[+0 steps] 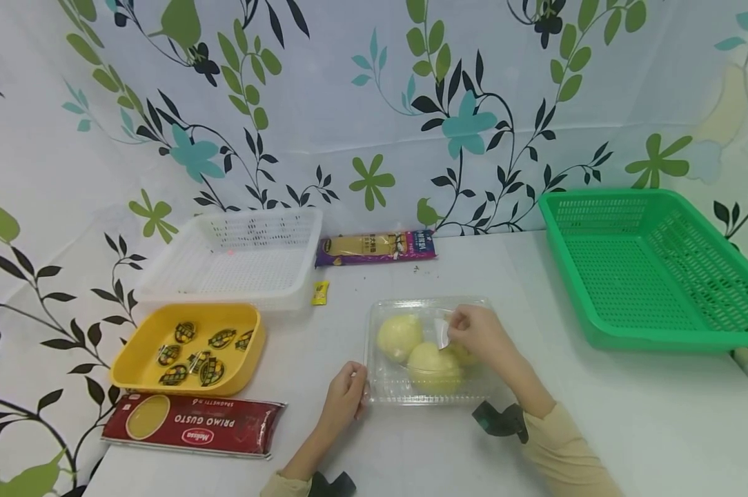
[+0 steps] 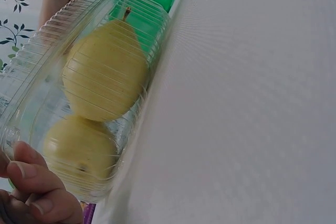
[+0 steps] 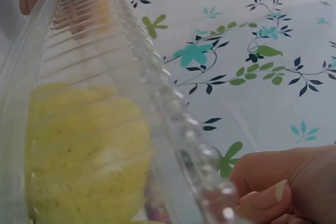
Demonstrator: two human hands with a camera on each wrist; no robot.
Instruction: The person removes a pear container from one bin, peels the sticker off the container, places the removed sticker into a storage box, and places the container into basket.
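Observation:
A clear plastic clamshell box (image 1: 379,393) rests on the white table with pale yellow pears (image 1: 435,368) inside; one lies partly hidden under my right hand. At the box's left edge, my left hand (image 1: 343,393) grips the rim between thumb and curled fingers. My right hand (image 1: 478,333) is above the lid's right half, pinching a small white slip or label (image 1: 441,334) by finger and thumb. Whether the slip is stuck to the lid cannot be told. Through the box wall, the left wrist view shows a stemmed pear (image 2: 107,72).
Left of the box are a yellow tray (image 1: 121,376) of several dark-and-yellow wrapped pieces, a red spaghetti pack (image 1: 194,426) and a white basket (image 1: 225,298). Behind lie a purple noodle pack (image 1: 376,249) and a small yellow packet (image 1: 320,293). A green basket (image 1: 597,331) stands at right.

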